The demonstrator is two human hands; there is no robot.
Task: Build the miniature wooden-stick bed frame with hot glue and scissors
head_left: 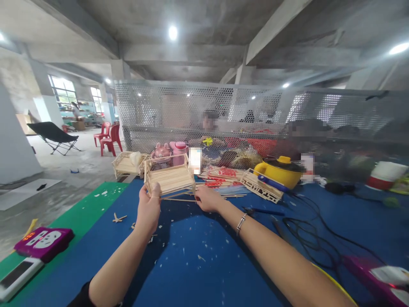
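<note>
A miniature bed made of thin wooden sticks (pixel 171 178) is raised over the table, its slatted top tilted toward me. My left hand (pixel 150 209) grips its left front corner, thumb on top of the slats. At the bed's lower right corner is my right hand (pixel 207 199), fingers closed against the end post; the fingertips are partly hidden. A thin stick shows just below the bed, close to the right fingers. Behind, on the left, stands a second stick-built model (pixel 128 164) with a pale lump on it.
Loose sticks with red wrappers (pixel 223 177), a stick-built rack (pixel 262 186) and a yellow pot (pixel 283 170) stand beyond my right hand. Black cables (pixel 306 230) and pliers (pixel 263 211) lie right. A purple power strip (pixel 44 243) sits left. Perforated metal screen (pixel 198 115) behind; people beyond it.
</note>
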